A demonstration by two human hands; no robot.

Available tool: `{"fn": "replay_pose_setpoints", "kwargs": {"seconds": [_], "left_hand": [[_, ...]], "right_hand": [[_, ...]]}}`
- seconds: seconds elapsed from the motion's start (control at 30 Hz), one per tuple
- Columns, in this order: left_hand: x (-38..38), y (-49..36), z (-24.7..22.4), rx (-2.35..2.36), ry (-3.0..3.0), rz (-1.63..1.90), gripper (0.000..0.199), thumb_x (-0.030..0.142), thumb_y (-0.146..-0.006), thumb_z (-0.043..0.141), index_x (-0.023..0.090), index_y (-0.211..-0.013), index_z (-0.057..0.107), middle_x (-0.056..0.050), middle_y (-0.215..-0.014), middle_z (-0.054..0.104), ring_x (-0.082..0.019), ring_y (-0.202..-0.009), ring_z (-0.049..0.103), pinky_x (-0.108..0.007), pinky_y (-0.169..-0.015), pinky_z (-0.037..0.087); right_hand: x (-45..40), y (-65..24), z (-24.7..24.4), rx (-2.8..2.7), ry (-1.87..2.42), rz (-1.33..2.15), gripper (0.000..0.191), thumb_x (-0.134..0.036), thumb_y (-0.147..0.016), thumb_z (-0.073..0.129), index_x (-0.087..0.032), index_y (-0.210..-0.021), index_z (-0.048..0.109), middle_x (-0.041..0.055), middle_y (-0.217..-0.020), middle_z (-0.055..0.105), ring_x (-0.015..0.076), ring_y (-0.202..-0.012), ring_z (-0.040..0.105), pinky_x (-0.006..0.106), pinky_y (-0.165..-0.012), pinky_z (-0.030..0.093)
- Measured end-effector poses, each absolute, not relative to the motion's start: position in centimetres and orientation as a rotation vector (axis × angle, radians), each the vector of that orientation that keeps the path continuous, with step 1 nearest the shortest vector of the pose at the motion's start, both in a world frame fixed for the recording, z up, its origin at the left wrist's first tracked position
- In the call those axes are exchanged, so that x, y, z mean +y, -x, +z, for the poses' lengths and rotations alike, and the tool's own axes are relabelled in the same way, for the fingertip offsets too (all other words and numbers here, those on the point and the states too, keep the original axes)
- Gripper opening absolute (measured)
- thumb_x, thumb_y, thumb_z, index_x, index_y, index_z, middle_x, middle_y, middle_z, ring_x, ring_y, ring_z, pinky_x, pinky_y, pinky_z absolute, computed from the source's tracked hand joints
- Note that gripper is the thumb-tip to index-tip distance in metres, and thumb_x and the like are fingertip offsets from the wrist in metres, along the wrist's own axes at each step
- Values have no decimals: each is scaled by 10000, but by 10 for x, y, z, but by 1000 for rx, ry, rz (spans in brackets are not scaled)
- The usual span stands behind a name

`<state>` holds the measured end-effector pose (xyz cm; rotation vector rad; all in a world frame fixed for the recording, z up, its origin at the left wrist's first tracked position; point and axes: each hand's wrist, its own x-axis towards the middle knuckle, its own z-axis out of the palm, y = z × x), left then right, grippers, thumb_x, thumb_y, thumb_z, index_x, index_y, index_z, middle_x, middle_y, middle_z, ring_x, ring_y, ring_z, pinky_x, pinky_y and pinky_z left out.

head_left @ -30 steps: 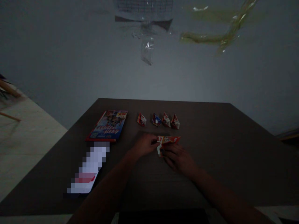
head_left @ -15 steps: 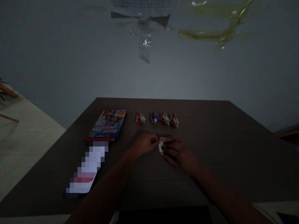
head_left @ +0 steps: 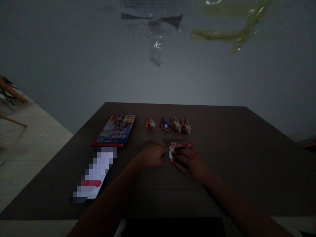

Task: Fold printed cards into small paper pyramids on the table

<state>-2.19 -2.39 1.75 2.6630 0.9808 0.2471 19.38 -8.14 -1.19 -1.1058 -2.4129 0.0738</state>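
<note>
Holding folded paper: right hand; left hand alongside

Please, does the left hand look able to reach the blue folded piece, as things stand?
Probably yes: I see nothing standing between the left hand and the blue folded piece. A red-white folded piece stands close on its right, so gripping may need care.

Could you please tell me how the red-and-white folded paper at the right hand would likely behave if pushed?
The folded paper is probably light, since it looks thin. It would likely bend rather than roll, as its folds look angular. Without the right hand on it, it might slide, because the table looks flat.
</note>
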Motion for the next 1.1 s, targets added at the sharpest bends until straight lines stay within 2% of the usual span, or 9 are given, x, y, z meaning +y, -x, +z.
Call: {"fn": "replay_pose_setpoints", "kwargs": {"seconds": [0.2, 0.37, 0.47, 0.73, 0.9, 1.1], "left_hand": [[-25, 18, 17, 1010, -2711, 158, 227, 198, -796, 501, 200, -971, 645, -74, -904, 697, -233, -835, 641, -308, -734, 452], [-23, 16, 17, 1056, -2727, 146, 279, 182, -794, 486, 220, -1025, 639, -71, -934, 701, -236, -853, 646, -311, -735, 458], [-21, 16, 16, 1071, -2710, 161, 278, 230, -813, 493, 233, -1051, 638, -70, -941, 702, -240, -868, 645, -315, -734, 460], [-19, 13, 17, 1115, -2633, 200, 250, 287, -834, 503, 226, -1005, 674, -74, -925, 707, -242, -852, 647, -319, -723, 460], [-17, 13, 14, 1121, -2639, 203, 249, 287, -842, 497, 233, -1000, 681, -65, -901, 708, -233, -812, 647, -307, -688, 456], [-17, 10, 10, 1165, -2633, 243, 227, 312, -845, 508, 218, -951, 685, -59, -874, 702, -208, -794, 637, -285, -694, 445]], "right_hand": [[-80, -195, -12, -2427, 1089, 67, 164, -291, -878, 542, -208, -949, 665, 73, -1019, 650, 216, -979, 576, 396, -863, 465], [-76, -196, -14, -2395, 1082, 60, 148, -253, -884, 527, -207, -914, 664, 70, -1006, 650, 205, -941, 585, 389, -836, 467], [-75, -197, -15, -2372, 1107, 85, 148, -238, -888, 509, -195, -890, 651, 79, -981, 648, 202, -925, 587, 382, -828, 468], [-70, -202, -18, -2214, 1157, 239, 192, -241, -881, 499, -193, -714, 581, 75, -899, 636, 191, -850, 594, 347, -781, 484], [-66, -204, -21, -2125, 1174, 337, 192, -222, -874, 505, -196, -698, 577, 78, -965, 639, 194, -878, 595, 344, -778, 496], [-66, -203, -17, -2113, 1185, 341, 214, -211, -874, 498, -198, -671, 562, 69, -894, 659, 196, -828, 599, 349, -736, 498]]}}
